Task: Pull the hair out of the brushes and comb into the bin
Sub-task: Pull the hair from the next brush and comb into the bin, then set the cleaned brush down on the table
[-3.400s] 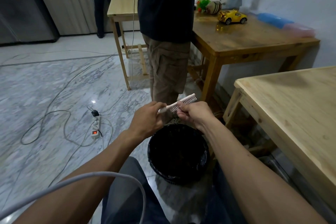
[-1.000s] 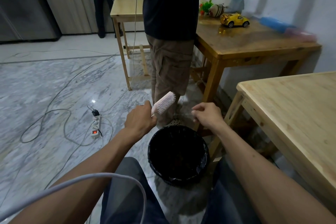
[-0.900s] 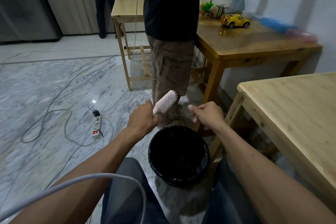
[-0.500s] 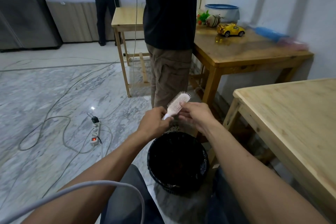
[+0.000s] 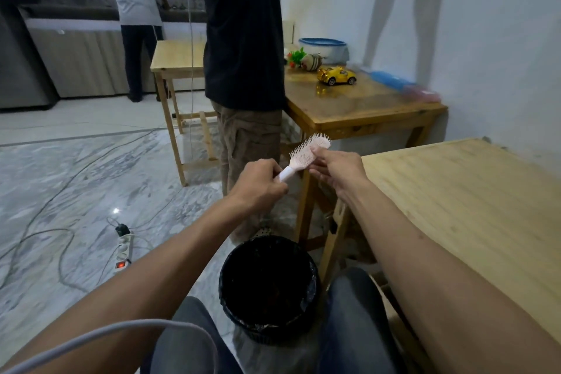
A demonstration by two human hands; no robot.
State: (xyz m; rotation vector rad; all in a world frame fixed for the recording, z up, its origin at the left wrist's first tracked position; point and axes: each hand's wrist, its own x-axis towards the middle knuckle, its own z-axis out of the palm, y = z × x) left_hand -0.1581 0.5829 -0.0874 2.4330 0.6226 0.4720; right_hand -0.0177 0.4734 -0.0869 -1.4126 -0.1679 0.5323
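A pale pink hairbrush (image 5: 306, 152) with short bristles is held up in front of me, its head tilted up to the right. My left hand (image 5: 258, 184) grips its white handle. My right hand (image 5: 337, 168) touches the head of the brush with thumb and fingertips, the other fingers spread. A black bin (image 5: 268, 288) with a dark liner stands on the floor between my knees, well below the brush. I cannot make out hair on the bristles. No comb is in view.
A person in khaki trousers (image 5: 249, 143) stands just behind the bin. A light wooden table (image 5: 473, 209) is at my right, a darker table (image 5: 358, 103) with a yellow toy car (image 5: 336, 75) behind it. A power strip (image 5: 124, 252) and cables lie on the marble floor at left.
The comb held 3.4 s ago is gone; my left hand now holds the pink brush. My right hand has come in from the side to the brush head, and both hands have risen.
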